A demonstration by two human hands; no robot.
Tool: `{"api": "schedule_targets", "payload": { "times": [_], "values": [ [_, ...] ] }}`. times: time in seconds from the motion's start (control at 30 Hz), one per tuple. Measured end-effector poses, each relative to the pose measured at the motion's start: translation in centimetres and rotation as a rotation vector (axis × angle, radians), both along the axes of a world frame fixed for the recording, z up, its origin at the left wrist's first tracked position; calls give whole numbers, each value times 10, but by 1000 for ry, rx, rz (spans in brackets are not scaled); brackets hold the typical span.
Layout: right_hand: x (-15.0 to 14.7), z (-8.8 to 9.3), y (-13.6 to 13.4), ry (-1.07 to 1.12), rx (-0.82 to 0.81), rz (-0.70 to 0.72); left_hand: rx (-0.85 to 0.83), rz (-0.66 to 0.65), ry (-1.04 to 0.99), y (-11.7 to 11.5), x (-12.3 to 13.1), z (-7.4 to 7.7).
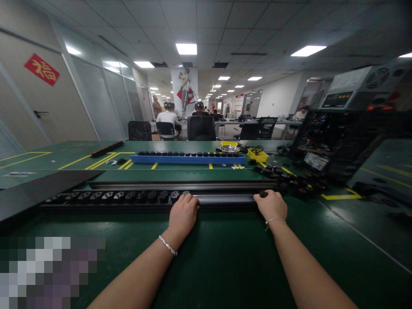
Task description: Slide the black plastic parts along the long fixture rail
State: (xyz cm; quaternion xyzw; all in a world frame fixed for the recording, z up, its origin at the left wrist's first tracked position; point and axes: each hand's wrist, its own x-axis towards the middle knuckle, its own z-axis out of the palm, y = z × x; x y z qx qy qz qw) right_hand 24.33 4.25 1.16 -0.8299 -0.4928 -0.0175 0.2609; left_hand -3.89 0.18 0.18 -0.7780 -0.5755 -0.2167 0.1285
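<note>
Rail (pixel 227 199) lay part-filled: sockets (pixel 141 197) lined its left, its right bare. Right hand (pixel 273 206) pinched a black piece (pixel 263 194); left hand (pixel 184 213) curled at the row's end, grip unclear.

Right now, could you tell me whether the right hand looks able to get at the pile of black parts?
Probably yes: the pile lies just beyond the right hand, to its right, and nothing seems to stand between them, though the hand appears to pinch a black part.
</note>
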Motion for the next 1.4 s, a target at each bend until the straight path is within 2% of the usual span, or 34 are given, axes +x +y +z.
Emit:
{"api": "schedule_targets", "payload": {
  "times": [1.0, 1.4],
  "values": [
    [5, -1, -2, 17, 29, -16, -43, -2, -13, -3, 1, 5],
    [20, -5, 1, 82, 59, -58, -23, -12, -15, -2, 0, 3]
  ]
}}
